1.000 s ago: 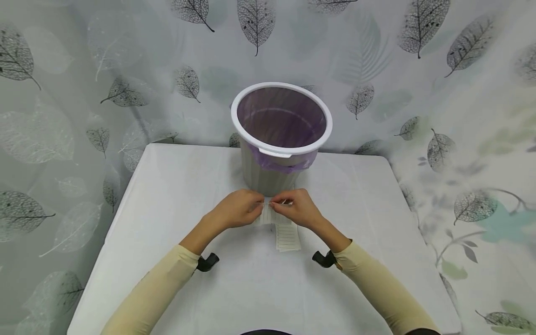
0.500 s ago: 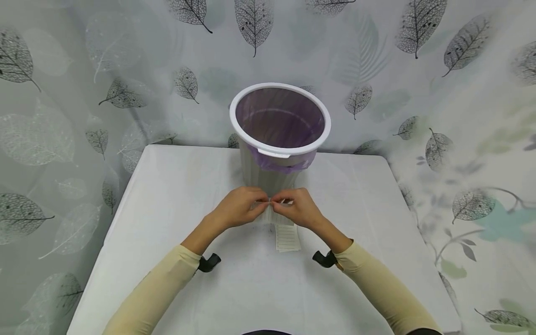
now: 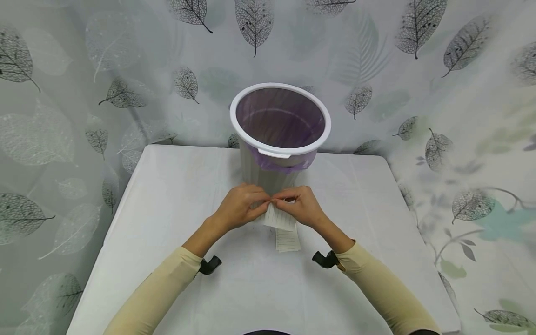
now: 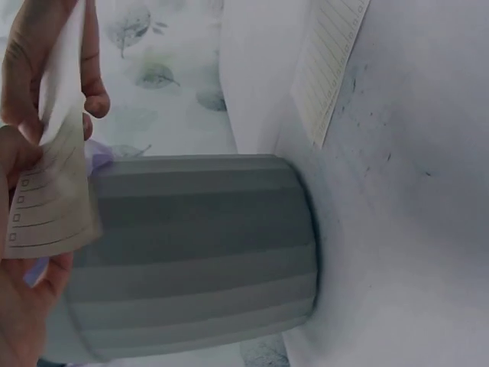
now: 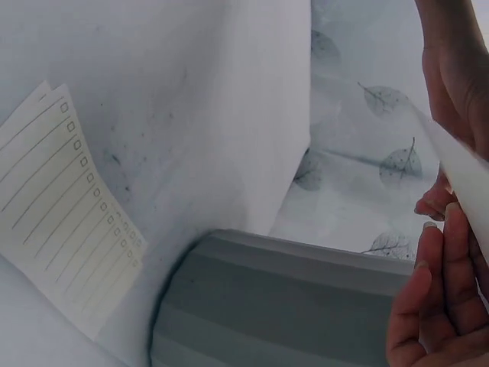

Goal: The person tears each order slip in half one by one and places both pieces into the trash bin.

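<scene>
My left hand (image 3: 242,208) and right hand (image 3: 299,206) meet fingertip to fingertip in front of a ribbed grey trash bin (image 3: 256,167). Both pinch the upper part of a lined paper sheet (image 3: 279,219), which hangs down from the fingers. A row of small checkboxes shows along one edge of this sheet (image 4: 57,218) in the left wrist view, where the paper bends between the hands. Below it on the table lie several matching checklist sheets (image 3: 287,240), overlapping in a loose stack (image 5: 72,206).
The bin stands at the table's back edge, with a white rim (image 3: 276,152) and a purple liner (image 3: 274,164) folded over its wall. White cloth covers the table (image 3: 176,186). Behind it hangs a leaf-patterned curtain (image 3: 159,56).
The left fingertips have moved right to meet the right ones. The pinched sheet has tilted, and more of its lined face now shows under the right hand. Bin and stack stay put.
</scene>
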Demonstrator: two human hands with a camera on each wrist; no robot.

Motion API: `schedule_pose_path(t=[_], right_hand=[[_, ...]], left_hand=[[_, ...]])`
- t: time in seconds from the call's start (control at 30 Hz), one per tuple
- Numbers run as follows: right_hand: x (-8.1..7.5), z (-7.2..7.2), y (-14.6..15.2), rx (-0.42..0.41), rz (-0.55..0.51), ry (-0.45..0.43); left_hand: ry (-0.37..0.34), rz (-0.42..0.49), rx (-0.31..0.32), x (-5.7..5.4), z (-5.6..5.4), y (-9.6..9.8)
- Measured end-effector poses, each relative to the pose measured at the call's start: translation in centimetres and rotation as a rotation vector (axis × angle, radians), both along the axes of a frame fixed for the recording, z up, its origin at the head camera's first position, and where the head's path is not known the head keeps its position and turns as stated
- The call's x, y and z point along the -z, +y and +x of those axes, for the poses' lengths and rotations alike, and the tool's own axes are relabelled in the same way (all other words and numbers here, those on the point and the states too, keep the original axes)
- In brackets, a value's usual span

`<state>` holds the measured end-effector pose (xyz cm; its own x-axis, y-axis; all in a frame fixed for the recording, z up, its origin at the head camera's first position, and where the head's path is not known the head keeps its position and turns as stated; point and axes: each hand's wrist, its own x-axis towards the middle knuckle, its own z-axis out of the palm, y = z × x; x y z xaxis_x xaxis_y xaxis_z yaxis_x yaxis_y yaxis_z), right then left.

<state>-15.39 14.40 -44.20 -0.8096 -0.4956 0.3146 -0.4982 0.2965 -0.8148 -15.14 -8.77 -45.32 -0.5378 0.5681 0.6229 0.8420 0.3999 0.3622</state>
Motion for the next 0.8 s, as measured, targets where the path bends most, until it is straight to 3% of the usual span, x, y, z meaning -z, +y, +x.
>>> schedule_pose_path(t=[0.13, 0.23, 0.37, 0.5, 0.67, 0.8], right_hand=[[-0.1, -0.1, 0.1, -0.010, -0.031, -0.098], [-0.1, -0.2, 0.4, 0.012, 0.005, -0.117], [-1.4, 0.6, 0.5, 0.077, 0.043, -0.082], [-3.4, 1.6, 0.6, 0.098, -0.001, -0.062], [-3.5, 1.5, 1.1, 0.095, -0.018, -0.029], [-3.5, 1.4, 1.2, 0.091, -0.026, -0.033]], left_hand=[[0.077, -0.017, -0.006, 0.2, 0.0, -0.1], [0.097, -0.045, -0.028, 0.3, 0.0, -0.3], [0.052, -0.074, -0.060, 0.3, 0.0, -1.0], [-0.020, -0.066, -0.061, 0.1, -0.2, -2.0], [-0.088, -0.018, -0.054, -0.1, -0.2, -2.9], [-0.077, 0.005, -0.064, -0.3, -0.2, -3.1]])
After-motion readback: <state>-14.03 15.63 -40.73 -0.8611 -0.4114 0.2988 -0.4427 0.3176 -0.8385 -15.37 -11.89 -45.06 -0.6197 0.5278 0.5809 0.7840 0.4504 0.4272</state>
